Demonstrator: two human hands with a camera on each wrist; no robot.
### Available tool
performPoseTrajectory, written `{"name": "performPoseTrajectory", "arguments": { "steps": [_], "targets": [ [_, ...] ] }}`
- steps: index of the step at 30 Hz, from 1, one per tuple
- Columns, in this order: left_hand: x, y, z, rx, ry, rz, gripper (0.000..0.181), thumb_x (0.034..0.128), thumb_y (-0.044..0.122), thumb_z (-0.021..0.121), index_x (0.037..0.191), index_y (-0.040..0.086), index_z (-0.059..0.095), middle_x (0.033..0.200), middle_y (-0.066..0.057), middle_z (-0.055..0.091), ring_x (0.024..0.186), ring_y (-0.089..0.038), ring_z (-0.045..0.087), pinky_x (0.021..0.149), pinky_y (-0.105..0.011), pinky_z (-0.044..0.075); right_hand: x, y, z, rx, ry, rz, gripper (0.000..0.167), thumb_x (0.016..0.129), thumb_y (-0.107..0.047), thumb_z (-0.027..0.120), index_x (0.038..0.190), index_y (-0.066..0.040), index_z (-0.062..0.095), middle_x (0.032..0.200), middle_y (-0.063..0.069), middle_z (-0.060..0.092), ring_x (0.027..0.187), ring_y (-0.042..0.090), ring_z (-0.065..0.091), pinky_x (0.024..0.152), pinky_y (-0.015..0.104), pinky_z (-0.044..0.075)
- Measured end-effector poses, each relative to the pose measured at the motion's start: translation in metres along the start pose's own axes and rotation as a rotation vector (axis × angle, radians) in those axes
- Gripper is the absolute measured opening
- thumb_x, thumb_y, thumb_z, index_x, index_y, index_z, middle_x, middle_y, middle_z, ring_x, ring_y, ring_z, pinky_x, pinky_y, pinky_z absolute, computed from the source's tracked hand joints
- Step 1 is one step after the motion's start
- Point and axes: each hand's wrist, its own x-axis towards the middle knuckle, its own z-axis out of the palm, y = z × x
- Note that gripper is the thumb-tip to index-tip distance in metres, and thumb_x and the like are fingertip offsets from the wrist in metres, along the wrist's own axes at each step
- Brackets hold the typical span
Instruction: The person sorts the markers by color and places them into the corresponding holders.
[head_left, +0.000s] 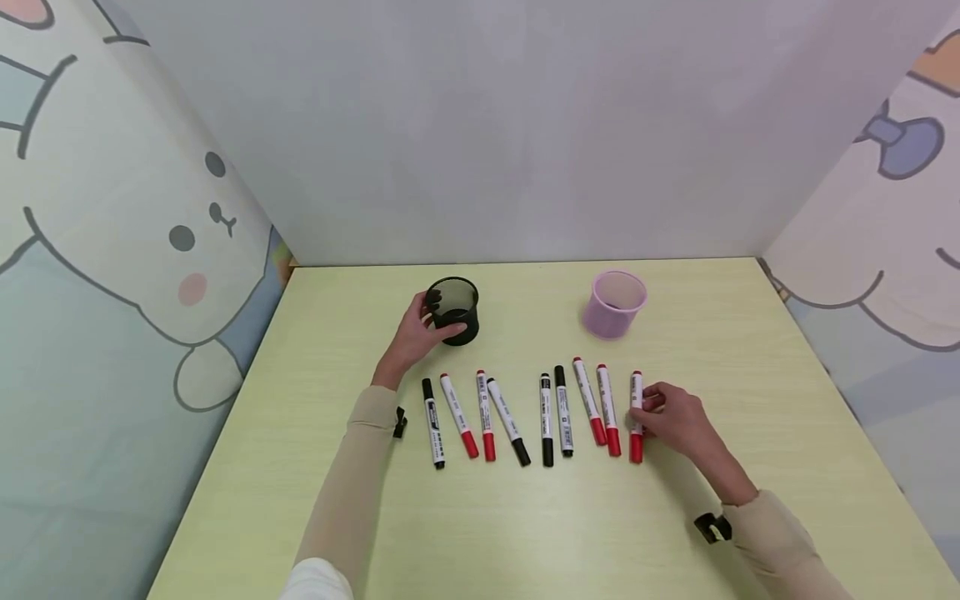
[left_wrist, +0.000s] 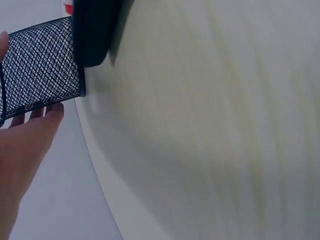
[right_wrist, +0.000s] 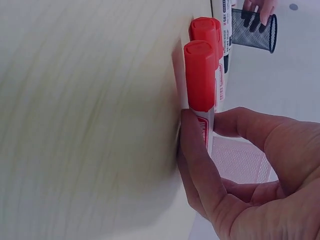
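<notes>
My left hand [head_left: 417, 333] grips a black mesh pen cup [head_left: 467, 327] at the back left of the table, its thumb in front and fingers around the far side. The same mesh cup [left_wrist: 45, 65] stands out in the left wrist view. My right hand [head_left: 673, 417] pinches the rightmost red-capped whiteboard marker [head_left: 636, 450] between thumb and fingers. That marker's red cap [right_wrist: 199, 75] shows large in the right wrist view. It lies at the right end of a row of red and black markers [head_left: 547, 417].
A pink mesh pen cup [head_left: 611, 321] stands upright at the back right, behind the row. The pale wooden table [head_left: 480, 533] meets a plain wall [head_left: 480, 125] at its back edge. Printed cartoon panels [head_left: 112, 250] rise on both sides.
</notes>
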Motion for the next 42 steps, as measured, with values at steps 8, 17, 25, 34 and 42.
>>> {"name": "performPoseTrajectory", "arguments": {
  "steps": [8,17,25,34,42],
  "targets": [
    [0.001,0.0,0.001,0.012,-0.007,0.006,0.088,0.0866,0.028,0.086,0.155,0.01,0.033,0.158,-0.012,0.039,0.149,-0.029,0.034,0.122,-0.04,0.029,0.001,0.004,-0.002,0.056,-0.012,0.015,0.042,0.093,-0.011,0.072,0.122,0.014,0.055,0.1,0.019,0.065,0.08,0.022,0.066,0.062,0.031,0.059],
    [0.004,-0.001,0.001,-0.004,-0.02,0.005,0.089,0.0847,0.031,0.087,0.154,0.01,0.035,0.157,-0.011,0.04,0.148,-0.029,0.035,0.122,-0.04,0.03,0.002,-0.003,-0.009,0.132,0.007,-0.01,0.045,0.095,-0.012,0.068,0.13,0.012,0.052,0.112,0.026,0.064,0.092,0.029,0.069,0.067,0.035,0.063],
    [0.005,0.006,0.001,-0.008,-0.046,-0.024,0.089,0.0881,0.023,0.084,0.157,0.007,0.031,0.16,-0.014,0.036,0.15,-0.031,0.031,0.123,-0.042,0.028,0.008,-0.016,-0.014,0.209,0.031,-0.056,0.048,0.097,-0.011,0.069,0.136,0.01,0.05,0.12,0.028,0.061,0.093,0.028,0.07,0.072,0.037,0.063],
    [0.003,0.01,0.001,-0.018,-0.041,-0.002,0.087,0.0868,0.025,0.086,0.154,0.006,0.034,0.157,-0.014,0.04,0.149,-0.031,0.034,0.122,-0.043,0.03,0.016,-0.041,-0.016,0.229,0.084,-0.112,0.045,0.098,-0.01,0.067,0.136,0.007,0.051,0.123,0.028,0.061,0.101,0.039,0.069,0.078,0.044,0.062],
    [0.011,-0.005,0.003,-0.015,-0.025,0.005,0.089,0.0847,0.03,0.087,0.153,0.007,0.035,0.155,-0.011,0.042,0.149,-0.028,0.034,0.122,-0.041,0.031,0.031,-0.058,-0.014,0.251,0.118,-0.191,0.043,0.098,-0.008,0.067,0.135,0.005,0.051,0.122,0.025,0.061,0.1,0.038,0.07,0.078,0.042,0.062]
  ]
}}
